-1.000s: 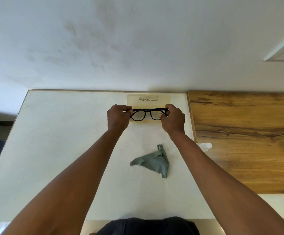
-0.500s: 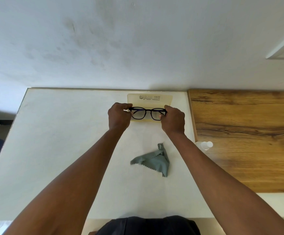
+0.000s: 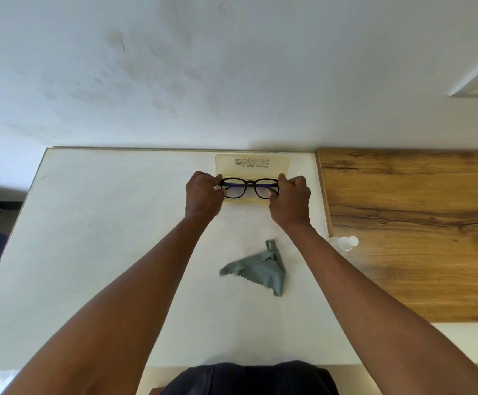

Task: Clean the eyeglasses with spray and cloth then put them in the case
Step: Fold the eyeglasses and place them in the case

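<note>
Wall (image 3: 232,67): a pale, stained surface is filling the far half of the view, rising behind the table.
Table (image 3: 103,238): a white top is stretching from the near edge to the wall, carrying every task thing.
Wooden panel (image 3: 417,223): a brown grained board is lying at the right, butting against the white top's right edge.
Left hand (image 3: 203,196): it is reaching to the far middle of the table, its fingers curled and pinching the left end of the eyeglasses.
Right hand (image 3: 290,199): it is mirroring the left, grasping the right end of the frame with thumb and curled fingers.
Case (image 3: 253,163): a cream, open case is sitting at the far edge of the table near the wall, its lid lying back with printed lettering showing; its tray is lying under the glasses.
Eyeglasses (image 3: 249,188): the black frame is being held level between both hands, right over the case's tray, lenses facing the person; whether it is touching the tray cannot be told.
Cloth (image 3: 257,270): a crumpled grey-green cloth with zigzag edges is lying on the table, nearer than the hands and well apart from the case.
Spray bottle (image 3: 344,243): a small clear bottle is lying on its side at the seam of table and wooden panel, right of the cloth.
</note>
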`<action>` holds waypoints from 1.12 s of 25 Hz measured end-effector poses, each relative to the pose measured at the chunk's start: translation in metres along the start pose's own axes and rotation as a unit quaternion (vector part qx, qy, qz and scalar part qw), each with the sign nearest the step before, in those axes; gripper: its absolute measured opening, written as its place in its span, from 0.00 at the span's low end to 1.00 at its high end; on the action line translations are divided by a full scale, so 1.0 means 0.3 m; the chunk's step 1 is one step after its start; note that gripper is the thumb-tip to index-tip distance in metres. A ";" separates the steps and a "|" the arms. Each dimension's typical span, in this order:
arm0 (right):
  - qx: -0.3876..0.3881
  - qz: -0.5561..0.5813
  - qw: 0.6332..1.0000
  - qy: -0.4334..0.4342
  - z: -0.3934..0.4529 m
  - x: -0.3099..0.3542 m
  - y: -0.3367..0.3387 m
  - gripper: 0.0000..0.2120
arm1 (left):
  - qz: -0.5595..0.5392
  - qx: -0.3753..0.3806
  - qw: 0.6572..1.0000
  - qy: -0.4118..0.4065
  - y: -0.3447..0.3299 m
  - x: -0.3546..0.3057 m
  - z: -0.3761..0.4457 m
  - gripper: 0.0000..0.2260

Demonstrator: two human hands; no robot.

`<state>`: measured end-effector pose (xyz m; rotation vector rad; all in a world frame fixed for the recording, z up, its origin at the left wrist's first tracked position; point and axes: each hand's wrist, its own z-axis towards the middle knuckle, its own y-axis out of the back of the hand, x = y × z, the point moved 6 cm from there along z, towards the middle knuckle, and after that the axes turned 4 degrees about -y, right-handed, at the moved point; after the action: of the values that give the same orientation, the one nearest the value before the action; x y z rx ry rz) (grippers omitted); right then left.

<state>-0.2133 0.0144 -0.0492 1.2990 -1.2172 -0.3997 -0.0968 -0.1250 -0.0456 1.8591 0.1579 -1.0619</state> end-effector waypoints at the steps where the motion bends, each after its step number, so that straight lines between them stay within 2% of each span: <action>1: -0.003 0.001 1.000 -0.004 0.001 -0.005 -0.002 0.19 | 0.001 0.001 1.000 0.002 0.001 0.000 0.001 0.16; 6: -0.018 0.029 0.999 -0.006 0.006 -0.019 -0.004 0.14 | -0.002 -0.007 1.000 0.016 -0.002 0.001 -0.002 0.12; 13: 0.001 0.099 0.994 -0.035 0.011 -0.019 0.023 0.15 | -0.102 -0.046 0.990 0.087 0.016 0.005 -0.022 0.11; 21: -0.009 0.106 0.993 -0.049 0.020 -0.024 0.035 0.15 | -0.146 -0.070 0.980 0.118 0.026 0.001 -0.038 0.11; 23: -0.034 0.106 0.993 -0.043 0.011 -0.020 0.049 0.15 | -0.150 -0.080 0.978 0.122 0.034 0.005 -0.046 0.11; 28: -0.184 0.121 0.974 0.048 -0.063 0.020 0.096 0.11 | -0.118 -0.134 0.980 0.086 0.046 0.030 -0.080 0.12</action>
<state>-0.2062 0.0279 -0.0177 0.8321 -1.1403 -0.3617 -0.0697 -0.1163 -0.0389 1.7120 0.6080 -0.9816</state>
